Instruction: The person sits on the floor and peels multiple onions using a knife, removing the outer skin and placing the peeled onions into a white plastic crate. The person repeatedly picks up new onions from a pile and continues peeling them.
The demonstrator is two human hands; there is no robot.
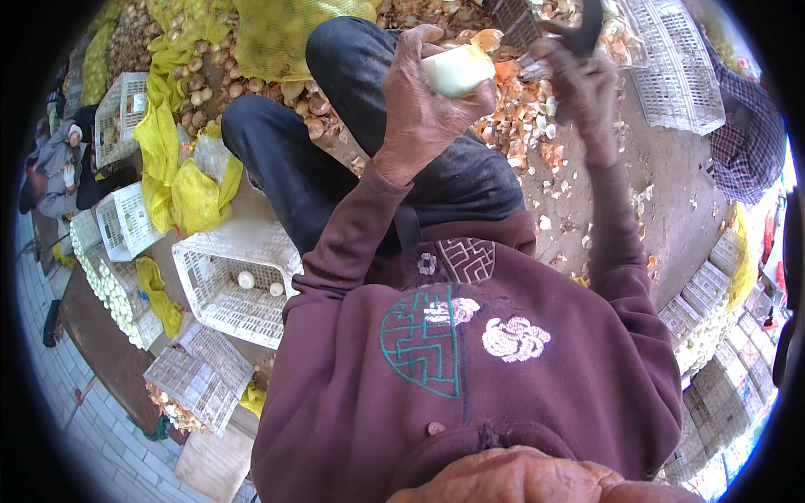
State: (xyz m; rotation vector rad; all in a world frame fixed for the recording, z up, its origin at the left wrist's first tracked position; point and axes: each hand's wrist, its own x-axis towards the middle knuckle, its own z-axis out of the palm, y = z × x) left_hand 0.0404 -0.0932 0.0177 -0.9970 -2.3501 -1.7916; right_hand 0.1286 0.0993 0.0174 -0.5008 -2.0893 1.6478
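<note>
My left hand [423,117], fingers wrapped round a mostly white onion [454,70] with some orange skin at its top, is raised beside my bent knee. My right hand [579,96], blurred, grips a dark-handled knife [579,32] a little right of the onion; its blade is too smeared to make out well. Loose orange and white peelings [545,151] lie on the ground beyond my hands.
A white crate [235,314] holding two peeled onions sits at my left, near yellow mesh sacks [193,201] and unpeeled onions [201,92]. Another crate [671,67] is at upper right. Co-workers sit at far left [54,168] and far right [742,138].
</note>
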